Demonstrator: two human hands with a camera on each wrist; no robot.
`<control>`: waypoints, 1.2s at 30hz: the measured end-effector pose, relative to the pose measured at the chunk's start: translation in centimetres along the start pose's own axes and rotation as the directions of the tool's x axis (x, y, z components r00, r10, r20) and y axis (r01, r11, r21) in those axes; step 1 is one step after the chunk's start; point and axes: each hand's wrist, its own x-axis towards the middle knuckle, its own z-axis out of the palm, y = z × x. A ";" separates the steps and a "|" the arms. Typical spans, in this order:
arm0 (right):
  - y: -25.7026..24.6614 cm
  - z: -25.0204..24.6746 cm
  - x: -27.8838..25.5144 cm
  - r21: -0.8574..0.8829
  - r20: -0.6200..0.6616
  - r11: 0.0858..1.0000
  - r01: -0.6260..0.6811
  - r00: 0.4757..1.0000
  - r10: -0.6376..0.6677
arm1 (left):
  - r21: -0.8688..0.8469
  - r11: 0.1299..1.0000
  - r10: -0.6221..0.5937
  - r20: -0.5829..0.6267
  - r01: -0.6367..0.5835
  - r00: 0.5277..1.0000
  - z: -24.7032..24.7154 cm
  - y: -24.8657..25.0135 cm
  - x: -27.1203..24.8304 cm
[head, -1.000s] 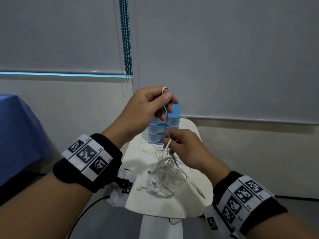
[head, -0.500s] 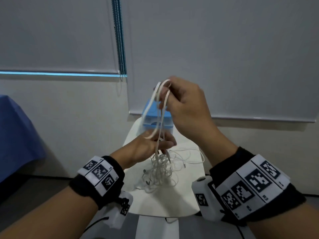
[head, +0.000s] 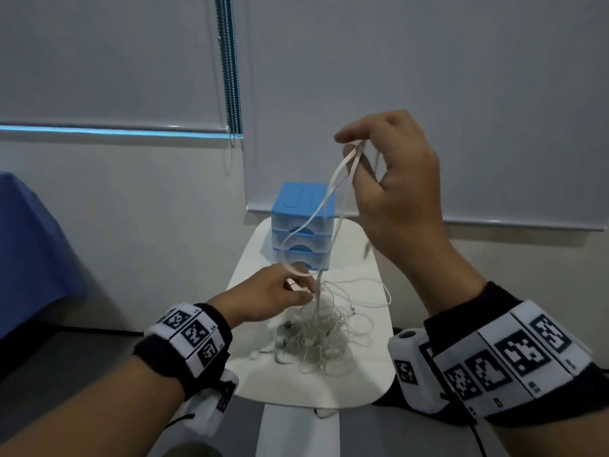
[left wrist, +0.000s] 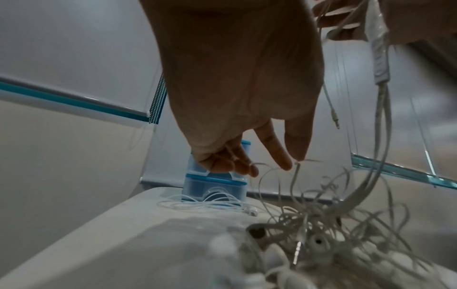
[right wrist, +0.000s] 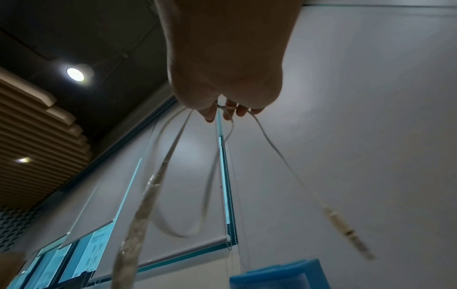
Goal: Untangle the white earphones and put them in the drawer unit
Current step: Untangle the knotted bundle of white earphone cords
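Observation:
The white earphones (head: 316, 341) lie as a tangled heap on the small white table (head: 362, 377). My right hand (head: 357, 150) is raised above the heap and pinches several cable loops, which hang down to it. In the right wrist view the right hand (right wrist: 222, 113) grips those strands, and a jack plug (right wrist: 346, 230) dangles free. My left hand (head: 306, 288) is low, just above the heap, thumb and forefinger pinching one strand (left wrist: 295, 176). The blue drawer unit (head: 301, 225) stands behind the heap with its drawers closed.
A second loose white cable (head: 369, 291) lies spread on the table between the heap and the drawer unit. A blue cloth (head: 29, 258) is at the far left. Window blinds (head: 428, 94) and a bead chain (head: 230, 67) are behind the table.
My left hand came down from holding the cable up to the heap. My right hand took the loops and lifted them up and to the right, stretching the strands.

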 end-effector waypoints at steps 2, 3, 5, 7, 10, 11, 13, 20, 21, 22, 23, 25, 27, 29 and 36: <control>0.5 0.3 -0.8 -0.049 0.014 0.997 -0.062 0.998 0.062 | 0.040 0.999 -0.031 0.022 0.030 0.999 0.1 -0.7 -0.5; 0.8 0.2 -1.2 -0.075 0.030 0.992 -0.099 0.994 0.101 | 0.045 0.999 -0.033 0.054 0.031 0.998 0.3 -0.9 -1.0; 1.2 0.0 -2.0 -0.126 0.069 0.976 -0.178 0.980 0.188 | 0.027 0.999 -0.038 0.163 0.034 0.986 0.5 -1.1 -1.8; 1.6 -0.2 -2.4 -0.189 0.107 0.946 -0.264 0.952 0.287 | -0.025 0.999 -0.025 0.242 0.032 0.970 0.7 -1.4 -2.2; 2.1 -0.5 -2.4 -0.342 0.148 0.870 -0.355 0.894 0.422 | -0.021 1.000 -0.010 0.283 0.016 0.959 0.5 -1.4 -2.1; 2.3 -0.7 -2.3 -0.401 0.160 0.840 -0.365 0.875 0.456 | 0.015 1.000 -0.004 0.299 -0.001 0.954 0.7 -1.4 -1.8; 2.8 -1.0 -2.6 -0.484 0.185 0.788 -0.381 0.835 0.518 | 0.180 0.983 -0.032 0.307 -0.025 0.951 1.4 -1.7 -1.3; 4.9 -3.3 -6.1 -0.651 0.266 0.626 -0.429 0.643 0.718 | 0.328 0.944 -0.014 0.138 -0.033 0.990 2.8 -3.8 -0.7; 5.2 -3.5 -6.6 -0.697 0.307 0.595 -0.399 0.584 0.752 | 0.326 0.945 -0.016 0.135 -0.029 0.991 2.8 -4.0 -0.6; 5.4 -3.7 -7.0 -0.741 0.347 0.568 -0.359 0.520 0.781 | 0.319 0.947 -0.019 0.135 -0.025 0.991 2.7 -4.1 -0.4; 5.6 -3.8 -7.3 -0.777 0.379 0.544 -0.318 0.454 0.806 | 0.316 0.949 -0.018 0.135 -0.026 0.991 2.7 -4.1 -0.3; 5.9 -3.8 -8.0 -0.818 0.430 0.521 -0.245 0.341 0.836 | 0.316 0.948 -0.018 0.129 -0.024 0.991 2.6 -3.9 -0.2; 6.2 -3.4 -8.8 -0.831 0.465 0.524 -0.187 0.285 0.838 | 0.300 0.954 -0.036 0.112 0.001 0.993 2.5 -3.9 -0.1; 6.3 -2.9 -9.9 -0.818 0.495 0.555 -0.155 0.304 0.814 | 0.267 0.963 -0.054 0.098 0.026 0.994 2.6 -3.8 -0.2; 3.3 0.6 -13.7 -0.457 0.827 0.829 -0.324 0.190 0.530 | 0.253 0.966 -0.086 0.096 0.060 0.992 2.5 -3.6 0.1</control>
